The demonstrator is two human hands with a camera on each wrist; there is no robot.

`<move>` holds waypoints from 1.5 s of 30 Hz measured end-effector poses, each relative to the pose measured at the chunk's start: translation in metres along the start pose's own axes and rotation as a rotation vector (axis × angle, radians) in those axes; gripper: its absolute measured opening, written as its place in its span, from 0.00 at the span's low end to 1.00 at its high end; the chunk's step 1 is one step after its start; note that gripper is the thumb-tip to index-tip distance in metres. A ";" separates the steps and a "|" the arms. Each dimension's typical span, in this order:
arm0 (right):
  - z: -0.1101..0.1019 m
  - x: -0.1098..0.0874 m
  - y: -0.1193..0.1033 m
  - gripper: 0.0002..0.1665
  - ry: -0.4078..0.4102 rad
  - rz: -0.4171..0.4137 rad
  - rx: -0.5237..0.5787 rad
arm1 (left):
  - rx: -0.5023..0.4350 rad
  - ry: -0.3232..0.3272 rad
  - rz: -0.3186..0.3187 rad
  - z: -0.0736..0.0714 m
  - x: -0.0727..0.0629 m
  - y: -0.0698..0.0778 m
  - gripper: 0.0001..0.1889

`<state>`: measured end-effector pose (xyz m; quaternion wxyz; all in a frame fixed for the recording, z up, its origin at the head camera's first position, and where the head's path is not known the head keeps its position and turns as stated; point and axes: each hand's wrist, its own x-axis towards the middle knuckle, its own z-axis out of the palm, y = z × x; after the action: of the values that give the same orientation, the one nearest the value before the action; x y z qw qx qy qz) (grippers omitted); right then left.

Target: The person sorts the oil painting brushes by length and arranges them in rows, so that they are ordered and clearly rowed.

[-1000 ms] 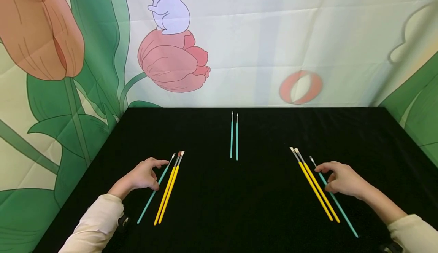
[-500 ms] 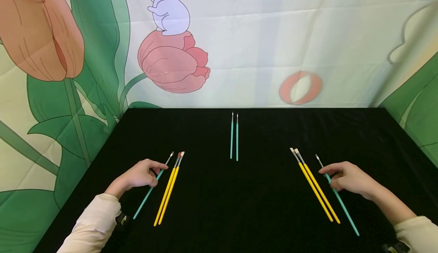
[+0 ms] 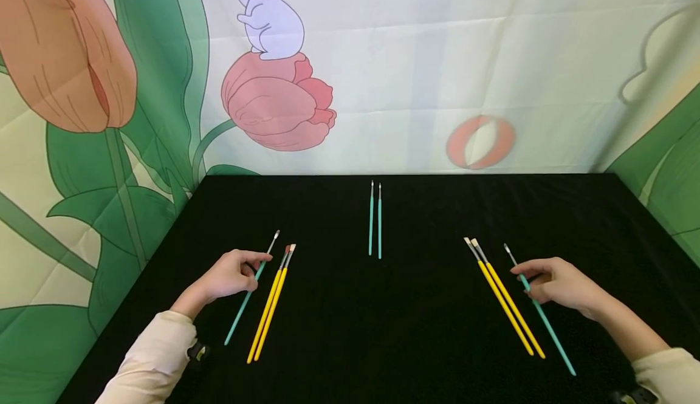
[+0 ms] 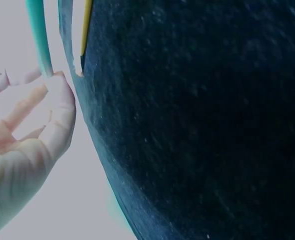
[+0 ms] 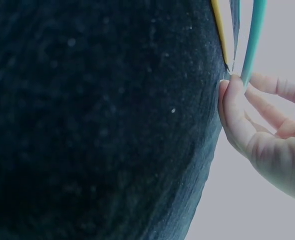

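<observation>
My left hand (image 3: 232, 275) pinches a teal paintbrush (image 3: 238, 319) near its ferrule, its pale bristle tip pointing away from me. Two yellow-handled paintbrushes (image 3: 271, 307) lie side by side just right of that hand. On the other side, my right hand (image 3: 558, 282) pinches a second teal paintbrush (image 3: 552, 334) between thumb and fingers. Left of it lies another pair of yellow-handled paintbrushes (image 3: 505, 301). In the left wrist view the teal handle (image 4: 39, 37) rises from the thumb tip; the right wrist view shows a teal handle (image 5: 255, 40) against the fingers.
Two teal paintbrushes (image 3: 375, 222) lie parallel at the back middle of the black-covered table (image 3: 372, 331). Behind the table hangs a pale cloth backdrop (image 3: 394, 76) printed with tulips and a white animal.
Both hands have taken hold of the outer teal brushes. The left one first shifted left, then forward and back right, away from the yellow pair; the right one shifted slightly right.
</observation>
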<state>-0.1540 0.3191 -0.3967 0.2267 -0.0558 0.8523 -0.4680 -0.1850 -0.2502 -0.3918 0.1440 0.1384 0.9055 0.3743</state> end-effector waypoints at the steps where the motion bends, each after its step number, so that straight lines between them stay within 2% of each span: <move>1: 0.000 0.000 0.001 0.33 0.000 0.000 0.001 | -0.005 0.008 0.007 0.001 0.001 0.000 0.31; 4: 0.001 0.000 0.002 0.32 0.002 0.002 0.003 | -0.014 0.021 0.039 0.004 0.003 0.002 0.30; 11: 0.000 0.000 0.003 0.33 0.002 0.004 0.009 | -0.018 0.038 0.067 0.007 0.012 0.011 0.30; 26: -0.002 0.001 0.001 0.34 -0.007 -0.001 0.010 | -0.080 0.055 0.159 0.019 0.036 0.022 0.28; 31: -0.002 0.003 0.003 0.35 -0.011 -0.006 0.012 | -0.079 0.057 0.166 0.017 0.030 0.052 0.26; 33: -0.002 0.004 0.005 0.35 -0.010 -0.005 0.015 | -0.079 0.063 0.163 0.018 0.032 0.056 0.26; 38: -0.001 0.006 0.007 0.36 -0.008 0.005 0.020 | -0.092 0.075 0.152 0.024 0.050 0.036 0.28; 45: -0.001 0.007 0.006 0.36 -0.001 0.017 0.022 | -0.100 0.086 0.152 0.025 0.062 0.046 0.28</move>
<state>-0.1600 0.3208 -0.4034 0.2318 -0.0461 0.8476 -0.4751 -0.2261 -0.1809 -0.3850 0.0830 0.1831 0.8779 0.4347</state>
